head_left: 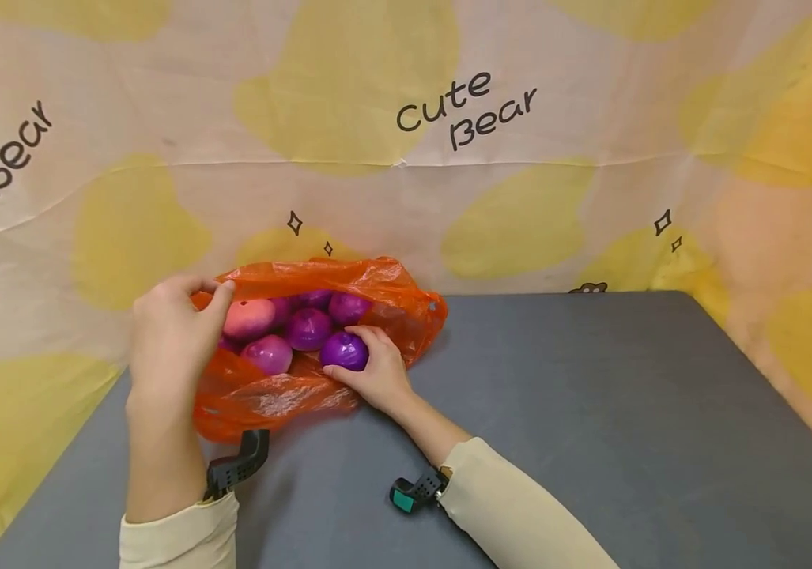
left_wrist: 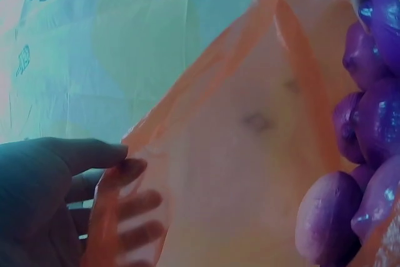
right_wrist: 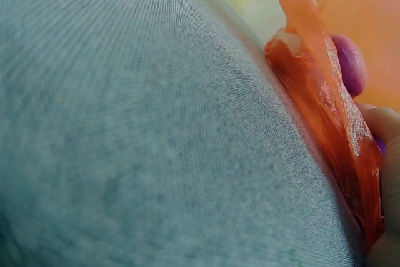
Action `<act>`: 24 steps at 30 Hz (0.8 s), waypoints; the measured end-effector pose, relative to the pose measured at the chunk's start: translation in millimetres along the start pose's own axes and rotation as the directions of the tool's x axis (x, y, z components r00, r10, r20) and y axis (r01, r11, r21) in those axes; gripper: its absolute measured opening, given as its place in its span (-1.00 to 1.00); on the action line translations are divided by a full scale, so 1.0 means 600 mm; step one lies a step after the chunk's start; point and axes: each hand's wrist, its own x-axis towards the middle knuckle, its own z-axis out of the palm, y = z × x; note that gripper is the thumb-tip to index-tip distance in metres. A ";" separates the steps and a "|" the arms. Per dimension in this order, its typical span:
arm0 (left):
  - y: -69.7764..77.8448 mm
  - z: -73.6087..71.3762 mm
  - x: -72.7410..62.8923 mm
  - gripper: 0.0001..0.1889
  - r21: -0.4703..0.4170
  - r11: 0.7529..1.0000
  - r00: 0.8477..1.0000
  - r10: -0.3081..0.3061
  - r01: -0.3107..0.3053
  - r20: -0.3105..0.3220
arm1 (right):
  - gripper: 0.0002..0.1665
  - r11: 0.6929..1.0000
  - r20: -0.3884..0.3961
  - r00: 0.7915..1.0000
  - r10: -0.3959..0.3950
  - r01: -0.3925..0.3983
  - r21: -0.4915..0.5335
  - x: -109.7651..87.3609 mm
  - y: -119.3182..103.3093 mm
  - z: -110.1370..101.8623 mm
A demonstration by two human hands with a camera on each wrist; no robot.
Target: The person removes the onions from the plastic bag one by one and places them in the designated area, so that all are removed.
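Observation:
A thin orange plastic bag (head_left: 285, 395) lies gaping on the table with several glossy purple, fruit-like balls (head_left: 309, 329) inside, among them a pinker one (head_left: 249, 318). My left hand (head_left: 174, 332) pinches the bag's rim at its left end between thumb and fingers; in the left wrist view, the left fingers (left_wrist: 140, 204) show through the film. My right hand (head_left: 380, 367) reaches over the bag's right side, thumb and fingers around a deep violet ball (head_left: 344, 351). In the right wrist view only part of the right hand (right_wrist: 389, 173) shows, beside the bag's edge.
The bag sits near the back left of a grey table (head_left: 555, 411). Behind it hangs a pink and yellow printed cloth (head_left: 519, 221). Each wrist wears a black camera mount, the left mount (head_left: 238, 466) close to the bag's front edge.

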 end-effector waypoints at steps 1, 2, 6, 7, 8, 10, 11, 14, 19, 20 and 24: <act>-0.002 0.000 -0.001 -0.61 -0.001 1.000 1.000 0.012 -0.012 0.009 | -0.25 1.000 -0.010 1.000 0.000 0.000 0.002 -0.001 0.001 -0.002; -0.003 0.000 -0.001 -0.62 -0.003 1.000 1.000 0.027 -0.026 0.013 | -0.25 1.000 -0.020 1.000 -0.001 0.001 0.006 -0.001 0.002 -0.004; -0.006 0.006 0.000 -0.66 -0.039 0.994 0.995 0.099 -0.099 0.013 | -0.24 1.000 -0.058 0.998 -0.022 0.022 0.004 -0.003 0.005 -0.012; -0.006 0.008 0.000 -0.68 -0.052 0.992 0.993 0.119 -0.119 0.007 | -0.24 1.000 -0.067 0.997 -0.030 0.030 0.003 -0.004 0.006 -0.014; -0.006 0.011 0.001 -0.69 -0.069 0.988 0.991 0.135 -0.135 0.001 | -0.22 0.999 -0.073 0.997 -0.033 0.033 0.001 -0.004 0.006 -0.016; -0.008 0.015 0.002 -0.70 -0.092 0.983 0.988 0.157 -0.157 -0.005 | -0.21 0.999 -0.081 0.996 -0.039 0.039 0.000 -0.004 0.006 -0.021; -0.009 0.016 0.003 -0.71 -0.101 0.982 0.987 0.159 -0.158 -0.004 | -0.21 0.999 -0.080 0.996 -0.038 0.039 0.007 -0.004 0.005 -0.025; -0.016 0.016 0.005 -0.70 -0.092 0.983 0.987 0.158 -0.157 0.003 | -0.25 0.997 -0.050 0.998 -0.047 0.050 0.066 -0.001 -0.003 -0.041; -0.024 0.009 0.013 -0.68 -0.061 0.985 0.987 0.160 -0.159 0.010 | -0.31 0.981 0.012 0.996 -0.086 0.082 0.173 0.008 -0.028 -0.089; -0.024 0.008 0.014 -0.68 -0.058 0.985 0.987 0.161 -0.160 0.011 | -0.31 0.979 0.019 0.995 -0.100 0.095 0.180 0.011 -0.032 -0.100; -0.019 0.009 0.020 -0.66 -0.069 0.983 0.985 0.173 -0.173 0.004 | -0.33 0.967 0.022 0.988 -0.153 0.145 0.209 0.018 -0.045 -0.140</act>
